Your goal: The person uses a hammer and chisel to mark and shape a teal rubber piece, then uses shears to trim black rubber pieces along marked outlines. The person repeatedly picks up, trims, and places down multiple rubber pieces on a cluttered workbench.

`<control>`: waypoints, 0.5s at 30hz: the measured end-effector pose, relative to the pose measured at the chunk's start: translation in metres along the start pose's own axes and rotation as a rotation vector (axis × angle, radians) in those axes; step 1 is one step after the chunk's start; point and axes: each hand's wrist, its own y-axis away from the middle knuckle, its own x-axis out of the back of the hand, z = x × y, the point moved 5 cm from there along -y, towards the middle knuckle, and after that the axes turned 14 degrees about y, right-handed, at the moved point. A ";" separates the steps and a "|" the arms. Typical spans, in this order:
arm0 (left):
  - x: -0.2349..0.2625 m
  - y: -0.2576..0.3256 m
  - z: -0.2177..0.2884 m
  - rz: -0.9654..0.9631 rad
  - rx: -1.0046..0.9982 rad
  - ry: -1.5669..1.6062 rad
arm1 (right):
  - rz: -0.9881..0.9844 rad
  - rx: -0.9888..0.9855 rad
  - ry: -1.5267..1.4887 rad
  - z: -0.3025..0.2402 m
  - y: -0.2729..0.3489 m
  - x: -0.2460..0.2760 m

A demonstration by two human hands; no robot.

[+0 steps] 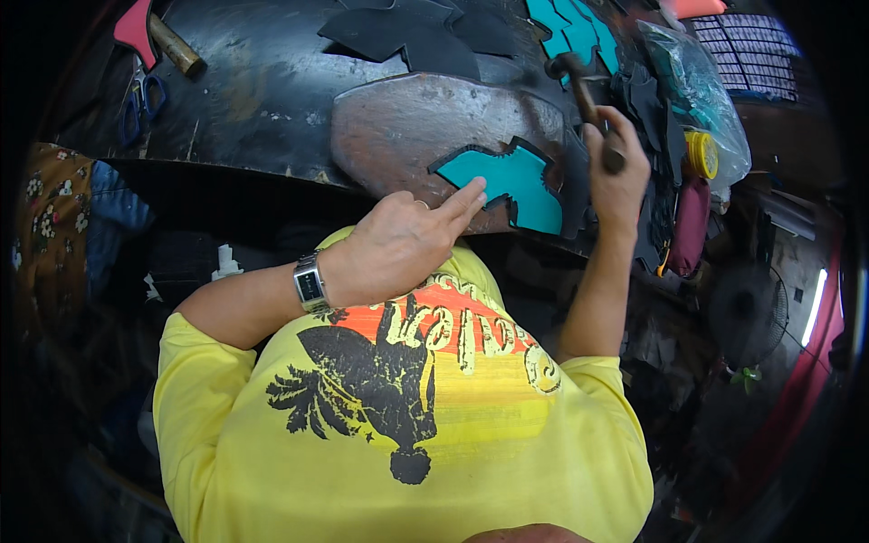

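The dark, worn worktop (pixel 262 100) fills the upper half of the view, its near edge curving just above the person's yellow shirt. At the middle of that near edge lies a rounded grey slab (pixel 398 131), scuffed and pale. On the slab's near-right part sits a teal cut-out piece (pixel 518 181) with stepped, notched edges, laid over a black backing that shows as a dark border around it.

The left hand (pixel 398 244) reaches in from the near edge — forefinger stretched out, its tip pressing the teal piece's left point, the other fingers curled under. The right hand (pixel 617 172) is clenched around the handle of a hammer (pixel 579 81), whose head is raised above the slab's far-right side, clear of the piece.

The step in hand looks like hammering the teal piece flat onto its backing, one finger pinning it in place. The next blow would seem to call for a short, square strike on the piece's face, landing well away from the pinning fingertip, with the piece kept from sliding on the slab.

Further off, black cut shapes (pixel 407 32) and more teal pieces (pixel 570 27) lie along the far edge; blue-handled scissors (pixel 140 100) and a wooden-handled tool (pixel 176 45) rest toward the far-left corner — a clear plastic bag (pixel 701 90) hangs off the right edge.
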 end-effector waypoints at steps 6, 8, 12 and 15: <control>-0.006 -0.001 -0.003 -0.019 0.016 0.022 | 0.091 0.463 -0.293 -0.061 0.067 0.011; -0.007 -0.001 -0.004 -0.005 0.008 0.071 | -0.458 0.314 -0.275 -0.063 0.082 -0.014; -0.002 0.000 -0.001 0.105 -0.049 0.056 | -0.199 0.366 -0.399 -0.071 0.085 0.007; 0.001 -0.001 0.001 0.167 -0.096 0.033 | -0.233 0.360 -0.273 -0.074 0.088 0.002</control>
